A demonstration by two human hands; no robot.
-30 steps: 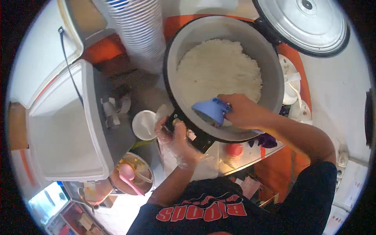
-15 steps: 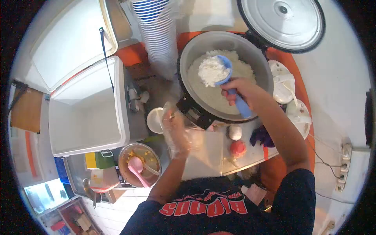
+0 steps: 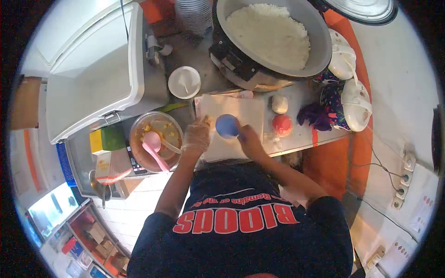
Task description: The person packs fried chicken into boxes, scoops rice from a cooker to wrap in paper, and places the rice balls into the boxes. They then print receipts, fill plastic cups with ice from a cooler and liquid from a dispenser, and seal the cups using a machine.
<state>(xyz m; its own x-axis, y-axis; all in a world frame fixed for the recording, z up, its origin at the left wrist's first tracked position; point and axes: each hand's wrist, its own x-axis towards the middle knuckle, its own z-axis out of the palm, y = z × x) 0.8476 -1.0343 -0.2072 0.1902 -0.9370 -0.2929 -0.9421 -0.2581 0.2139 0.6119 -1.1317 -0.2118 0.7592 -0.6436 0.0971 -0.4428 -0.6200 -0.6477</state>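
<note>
My right hand (image 3: 251, 140) is closed on the handle of a blue scoop (image 3: 226, 126), which is turned bottom up over a sheet of brown paper (image 3: 241, 109). Whatever lies beneath the scoop is hidden. At the paper's left edge is my left hand (image 3: 197, 135), in a clear plastic glove; its fingers are blurred. Cooked rice (image 3: 273, 37) fills part of the open cooker (image 3: 320, 55) above the paper. A bowl with yellow bits and a pink spoon (image 3: 151, 141) stands left of my left hand.
An open white cooler box (image 3: 136, 55) stands at the left, with a white bowl (image 3: 184, 82) beside it. A white ball-like item (image 3: 279, 104), a red one (image 3: 282, 125) and a purple cloth (image 3: 315, 116) lie right of the paper. Stacked cups (image 3: 193, 16) stand at the top.
My right hand has brought the scoop from above the rice down to the paper and turned it over. My left hand has moved down to the paper's left side. The view has tilted downward.
</note>
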